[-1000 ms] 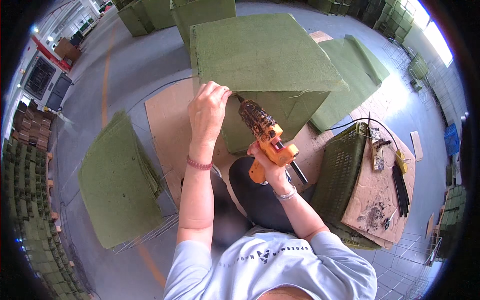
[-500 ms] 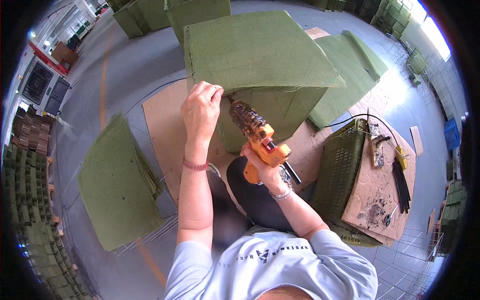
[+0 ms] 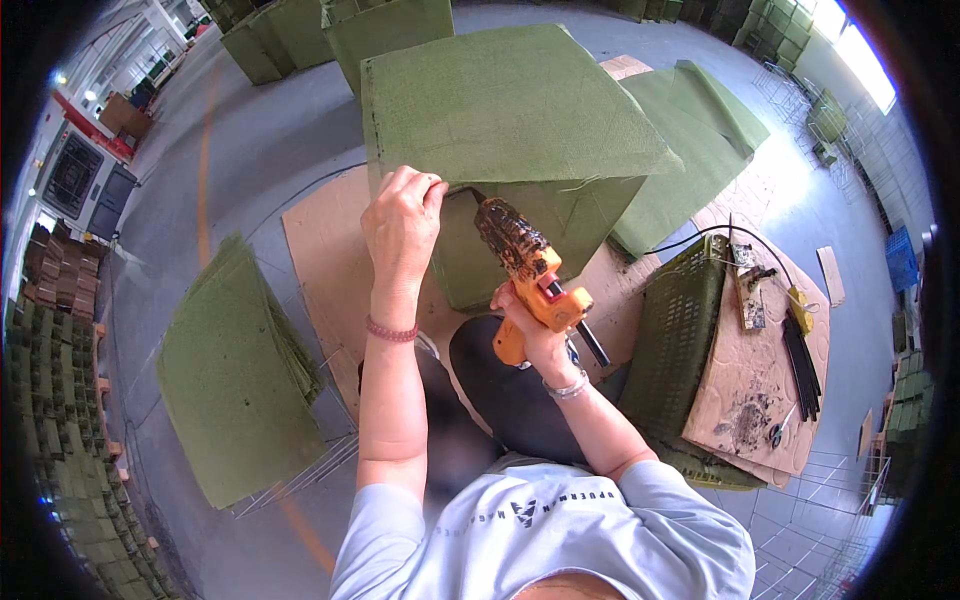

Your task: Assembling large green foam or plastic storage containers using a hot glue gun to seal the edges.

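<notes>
A large green fabric-covered box point(image 3: 510, 110) stands in front of me, its near top edge running to the right from my left hand point(image 3: 402, 225). The fingers of that hand are pinched together at the edge near the box's left corner. My right hand point(image 3: 532, 335) is wrapped around the handle of an orange glue gun point(image 3: 545, 285). Dark residue cakes the gun's front, and a black glue stick point(image 3: 593, 345) pokes out of its back. The gun's nozzle lies just right of my left fingertips, by the box edge; whether it touches cannot be made out.
Green panels point(image 3: 235, 380) lean on a wire rack at left; another green sheet point(image 3: 690, 150) lies behind the box. On the right, a green crate point(image 3: 675, 340) stands beside stained cardboard point(image 3: 750, 400) holding black glue sticks point(image 3: 800, 370) and scissors point(image 3: 780, 432). Cardboard point(image 3: 325, 240) covers the floor beneath.
The glue gun in my right hand has shifted a little to the right, its nozzle farther from my left fingers. My left hand stays pinched at nearly the same spot.
</notes>
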The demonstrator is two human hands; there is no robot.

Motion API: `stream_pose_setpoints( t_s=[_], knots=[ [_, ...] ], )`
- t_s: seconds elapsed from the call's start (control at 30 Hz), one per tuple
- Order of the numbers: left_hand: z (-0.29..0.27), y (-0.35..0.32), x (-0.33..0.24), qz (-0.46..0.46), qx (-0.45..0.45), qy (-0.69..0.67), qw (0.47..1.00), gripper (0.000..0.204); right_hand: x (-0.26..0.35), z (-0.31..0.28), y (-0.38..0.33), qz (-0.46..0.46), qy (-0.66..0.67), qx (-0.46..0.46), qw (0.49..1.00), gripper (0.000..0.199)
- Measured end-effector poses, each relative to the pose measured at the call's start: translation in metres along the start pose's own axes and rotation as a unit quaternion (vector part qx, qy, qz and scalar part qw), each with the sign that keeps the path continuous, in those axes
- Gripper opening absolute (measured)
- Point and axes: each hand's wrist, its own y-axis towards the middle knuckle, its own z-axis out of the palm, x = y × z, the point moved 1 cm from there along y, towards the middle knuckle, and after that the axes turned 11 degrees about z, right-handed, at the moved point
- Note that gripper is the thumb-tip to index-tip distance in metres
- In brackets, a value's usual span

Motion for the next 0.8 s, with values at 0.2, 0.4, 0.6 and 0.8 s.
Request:
stream_pose_setpoints(
  t_s=[0.2, 0.4, 0.6, 0.8],
  knots=[
    [0.007, 0.005, -0.011, 0.013, 0.005, 0.013, 1.000, 0.008, 0.001, -0.007, 0.000, -0.021, 0.006, -0.009, 1.000, 0.015],
    [0.011, 0.005, -0.010, 0.000, -0.008, 0.012, 1.000, 0.008, 0.005, -0.009, 0.000, -0.024, 0.019, -0.022, 0.999, 0.013],
    [0.013, 0.004, -0.010, 0.003, -0.018, 0.007, 1.000, 0.007, 0.008, -0.013, 0.001, -0.036, -0.002, -0.030, 0.999, 0.014],
    [0.015, 0.005, -0.012, 0.003, -0.021, 0.015, 1.000, 0.008, 0.013, -0.015, 0.002, -0.052, 0.008, -0.038, 0.998, 0.014]
  ],
)
